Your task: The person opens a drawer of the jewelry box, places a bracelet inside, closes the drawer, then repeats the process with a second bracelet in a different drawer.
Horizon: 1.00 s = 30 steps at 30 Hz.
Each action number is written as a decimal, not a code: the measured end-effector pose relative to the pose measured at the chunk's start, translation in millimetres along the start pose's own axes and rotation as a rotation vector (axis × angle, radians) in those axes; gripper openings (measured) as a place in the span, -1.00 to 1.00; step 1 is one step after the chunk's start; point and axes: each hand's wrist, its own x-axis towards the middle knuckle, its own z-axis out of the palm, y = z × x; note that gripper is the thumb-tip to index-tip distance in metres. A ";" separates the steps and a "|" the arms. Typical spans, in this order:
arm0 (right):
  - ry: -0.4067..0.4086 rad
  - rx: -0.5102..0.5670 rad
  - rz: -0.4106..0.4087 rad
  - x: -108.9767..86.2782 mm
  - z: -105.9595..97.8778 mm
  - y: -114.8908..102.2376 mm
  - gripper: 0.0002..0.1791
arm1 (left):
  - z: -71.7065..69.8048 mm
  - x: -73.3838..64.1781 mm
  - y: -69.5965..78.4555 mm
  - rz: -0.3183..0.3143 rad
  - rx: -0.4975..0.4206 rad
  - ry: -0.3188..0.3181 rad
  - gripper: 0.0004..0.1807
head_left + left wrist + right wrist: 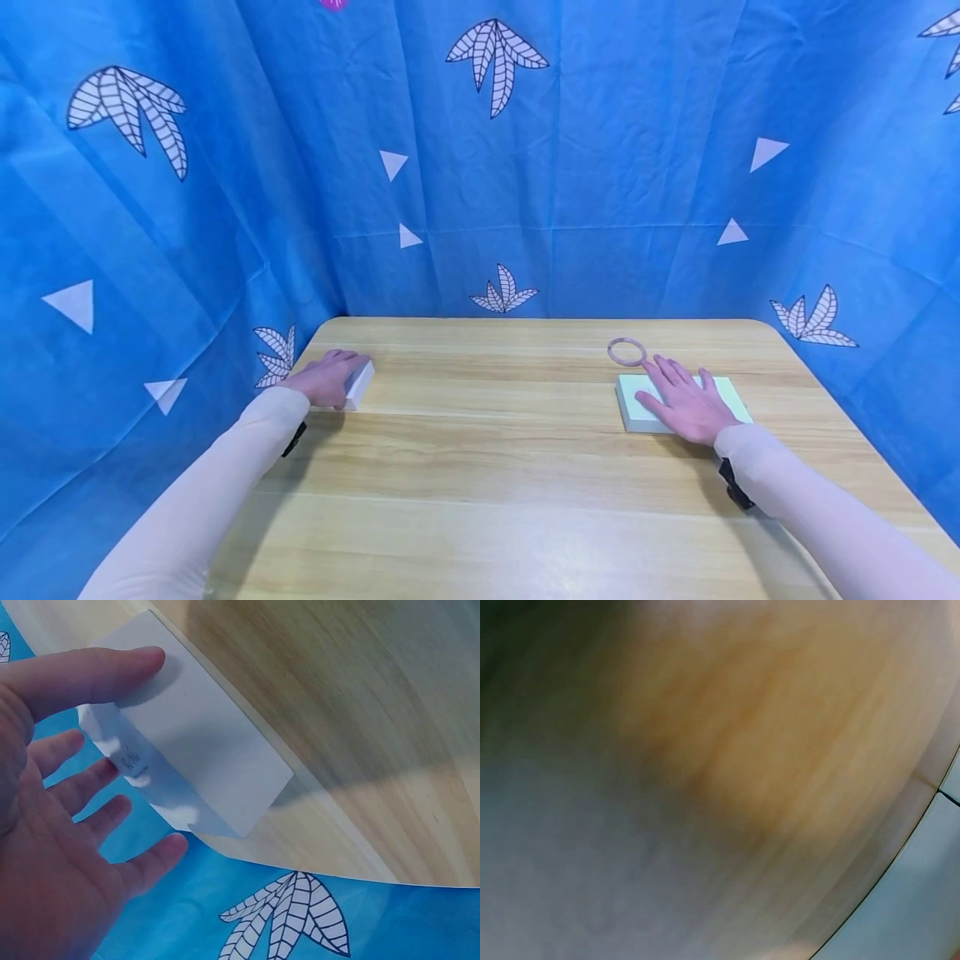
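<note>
L hand (327, 379) loose at white box (362, 387), far left; R hand (692, 410) splayed on green box (731, 398), far right, ring (625, 363) nearby. Both grips released tbh.

Count from my remote feed: boxes, two (white box (206, 739), pale green box (637, 419)). Ring (627, 363), one. Table (480, 467), one. Hands, two: left hand (327, 381), right hand (690, 406). I log six white triangles (77, 304) on the curtain (630, 167).
</note>
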 end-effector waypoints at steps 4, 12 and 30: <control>0.001 -0.003 -0.002 0.2 1.1 1.4 -0.10 | 0.8 2.3 -1.0 -0.008 0.011 0.005 0.00; 0.026 -0.005 -0.003 0.9 4.8 4.4 -0.10 | 0.3 4.7 -0.8 -0.015 0.028 -0.008 0.00; 0.023 0.002 -0.005 0.7 6.1 4.3 -0.10 | -6.9 3.1 3.6 -0.039 0.045 -0.012 -0.01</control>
